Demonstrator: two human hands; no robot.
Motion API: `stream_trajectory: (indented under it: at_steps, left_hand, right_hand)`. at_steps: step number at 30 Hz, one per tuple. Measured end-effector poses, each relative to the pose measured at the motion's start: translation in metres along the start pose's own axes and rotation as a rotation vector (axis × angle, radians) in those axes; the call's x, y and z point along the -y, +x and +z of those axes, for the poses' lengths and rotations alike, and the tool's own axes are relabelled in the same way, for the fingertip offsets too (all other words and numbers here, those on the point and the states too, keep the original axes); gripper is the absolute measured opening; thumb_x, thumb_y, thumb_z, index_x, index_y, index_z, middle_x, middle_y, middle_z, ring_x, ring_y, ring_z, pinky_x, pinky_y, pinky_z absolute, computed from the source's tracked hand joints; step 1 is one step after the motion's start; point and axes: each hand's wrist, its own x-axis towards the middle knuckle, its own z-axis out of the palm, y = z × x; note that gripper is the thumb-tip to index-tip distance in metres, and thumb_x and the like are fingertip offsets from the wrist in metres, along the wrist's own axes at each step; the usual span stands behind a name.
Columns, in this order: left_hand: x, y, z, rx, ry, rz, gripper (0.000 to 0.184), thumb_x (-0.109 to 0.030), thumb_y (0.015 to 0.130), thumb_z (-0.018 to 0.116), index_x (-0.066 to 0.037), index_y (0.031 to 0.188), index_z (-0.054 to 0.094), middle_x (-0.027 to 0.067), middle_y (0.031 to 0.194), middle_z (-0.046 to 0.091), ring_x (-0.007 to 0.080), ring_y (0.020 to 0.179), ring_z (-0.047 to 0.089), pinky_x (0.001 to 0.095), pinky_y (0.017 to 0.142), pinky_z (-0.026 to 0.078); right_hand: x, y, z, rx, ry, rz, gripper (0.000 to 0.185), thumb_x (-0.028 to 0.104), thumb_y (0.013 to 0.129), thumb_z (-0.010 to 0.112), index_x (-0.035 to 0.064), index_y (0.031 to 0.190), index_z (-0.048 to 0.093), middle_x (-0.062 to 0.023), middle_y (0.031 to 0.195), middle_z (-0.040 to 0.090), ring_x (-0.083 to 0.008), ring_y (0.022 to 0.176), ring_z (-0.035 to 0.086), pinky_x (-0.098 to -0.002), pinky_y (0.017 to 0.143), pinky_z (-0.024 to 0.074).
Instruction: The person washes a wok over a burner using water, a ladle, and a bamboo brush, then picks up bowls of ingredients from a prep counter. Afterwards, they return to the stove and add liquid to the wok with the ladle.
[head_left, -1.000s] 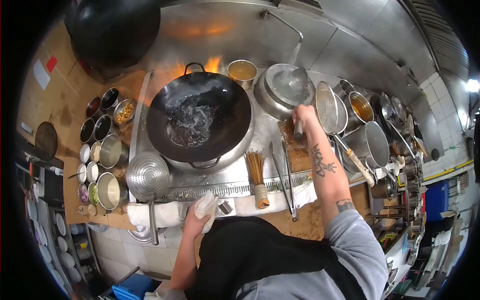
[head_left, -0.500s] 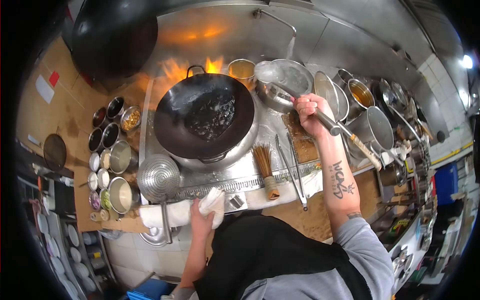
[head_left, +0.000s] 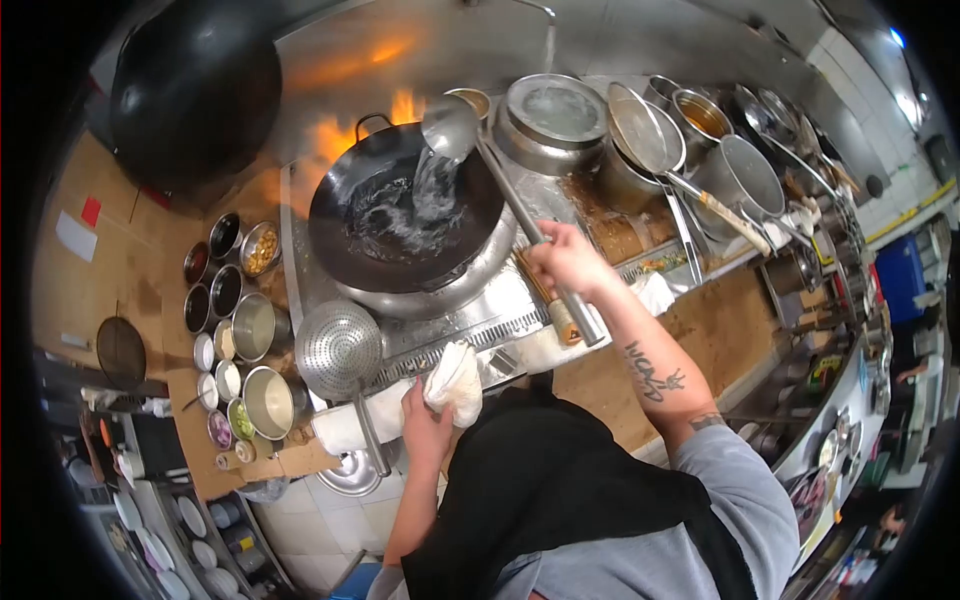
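Grasping ladle by its handle with right hand, right of centre, with fingers wrapped round. Tilted bowl over upper-right rim of wok, with water falling in. Wok in upper left-centre of frame, on round steel burner ring, with flames along far edge. Holding folded white cloth in left hand, lower centre, beside front edge of stove.

Tight at wok's lower left: perforated skimmer near the rim, with handle jutting past the front edge, just beside left hand. Overlapping brush with ladle's lower end; cannot judge height between. Narrow gap between wok's right rim and steel pot, upper centre-right. More room in front of wok, down to slotted drain. Crowded at left with tubs; crowded at upper right with strainer over another pot.
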Motion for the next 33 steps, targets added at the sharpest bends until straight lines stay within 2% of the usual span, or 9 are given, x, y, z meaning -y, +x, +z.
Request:
stream_trajectory:
  at_steps: [2,5,8,14,16,20,22,27,33]
  left_hand:
    - [0.002,-0.003,-0.004,-0.035,0.004,0.087,0.069,-0.014,0.083,0.072,0.000,0.143,0.042,0.0193,0.134,0.048,0.0301,0.097,0.061,0.0382,0.086,0.051]
    - [0.012,-0.008,-0.003,-0.057,-0.034,0.202,0.061,-0.009,0.083,0.071,0.000,0.138,0.046,0.0184,0.131,0.050,0.0274,0.091,0.059,0.0362,0.082,0.051]
    - [0.006,-0.014,-0.005,0.027,-0.155,0.206,0.056,-0.005,0.084,0.068,0.001,0.135,0.047,0.0155,0.127,0.051,0.0228,0.091,0.058,0.0325,0.078,0.050]
    - [-0.030,-0.019,0.007,0.324,-0.249,0.308,0.044,0.000,0.088,0.059,0.001,0.131,0.051,0.0104,0.115,0.059,0.0168,0.085,0.057,0.0275,0.071,0.047]
    - [-0.043,-0.016,0.021,0.416,-0.252,0.360,0.040,-0.002,0.089,0.059,0.001,0.128,0.054,0.0112,0.116,0.062,0.0170,0.085,0.058,0.0279,0.072,0.047]
    - [-0.074,-0.012,0.048,0.551,-0.200,0.492,0.031,-0.002,0.090,0.060,0.002,0.121,0.059,0.0118,0.113,0.065,0.0171,0.086,0.060,0.0286,0.074,0.049]
    - [-0.092,-0.011,0.067,0.597,-0.208,0.548,0.030,-0.001,0.091,0.060,0.002,0.121,0.059,0.0119,0.110,0.066,0.0165,0.086,0.060,0.0284,0.075,0.049]
    - [-0.149,-0.032,0.128,0.669,-0.199,0.661,0.026,0.000,0.092,0.059,0.003,0.118,0.061,0.0103,0.105,0.068,0.0137,0.084,0.061,0.0257,0.074,0.049]
    - [-0.200,-0.085,0.250,0.854,-0.274,0.516,0.022,-0.002,0.095,0.059,0.003,0.117,0.060,0.0079,0.104,0.068,0.0106,0.086,0.062,0.0231,0.075,0.050]
  right_hand:
    - [-0.052,0.010,-0.005,-0.241,-0.437,-0.206,0.056,0.004,0.086,0.060,-0.0023,0.139,0.047,-0.0027,0.067,0.059,-0.0111,0.052,0.054,-0.0272,0.049,0.0455]
    - [-0.080,-0.017,-0.006,-0.420,-0.592,-0.255,0.064,0.007,0.086,0.061,0.0038,0.146,0.041,-0.0248,0.091,0.069,-0.0378,0.081,0.069,-0.0426,0.076,0.0543]
    - [-0.164,-0.028,-0.032,-0.540,-0.534,-0.358,0.069,0.009,0.086,0.060,0.0071,0.151,0.036,-0.0262,0.088,0.069,-0.0390,0.083,0.069,-0.0439,0.078,0.0543]
    - [-0.219,-0.084,-0.058,-0.577,-0.620,0.237,0.061,0.024,0.093,0.053,0.0180,0.152,0.037,-0.0266,0.110,0.066,-0.0400,0.098,0.067,-0.0481,0.090,0.0531]
    - [-0.243,-0.077,-0.065,-0.602,-0.728,0.223,0.059,0.029,0.096,0.053,0.0215,0.152,0.038,-0.0240,0.117,0.062,-0.0395,0.106,0.063,-0.0468,0.093,0.0518]
    - [-0.228,-0.078,-0.083,-0.585,-0.992,0.164,0.039,0.027,0.091,0.062,0.0150,0.128,0.064,-0.0182,0.130,0.050,-0.0344,0.121,0.050,-0.0481,0.098,0.0445]
    - [-0.226,-0.094,-0.109,-0.685,-0.796,0.089,0.037,0.025,0.088,0.064,0.0110,0.123,0.067,-0.0184,0.125,0.055,-0.0352,0.118,0.055,-0.0462,0.097,0.0468]
    - [-0.231,-0.195,-0.231,-0.946,-0.417,-0.058,0.029,0.018,0.083,0.063,-0.0005,0.104,0.072,-0.0189,0.101,0.073,-0.0333,0.094,0.070,-0.0396,0.086,0.0557]
    - [-0.244,-0.439,-0.450,-1.200,-0.488,0.037,0.031,0.024,0.084,0.068,0.0037,0.107,0.073,-0.0180,0.105,0.073,-0.0294,0.100,0.070,-0.0373,0.089,0.0548]
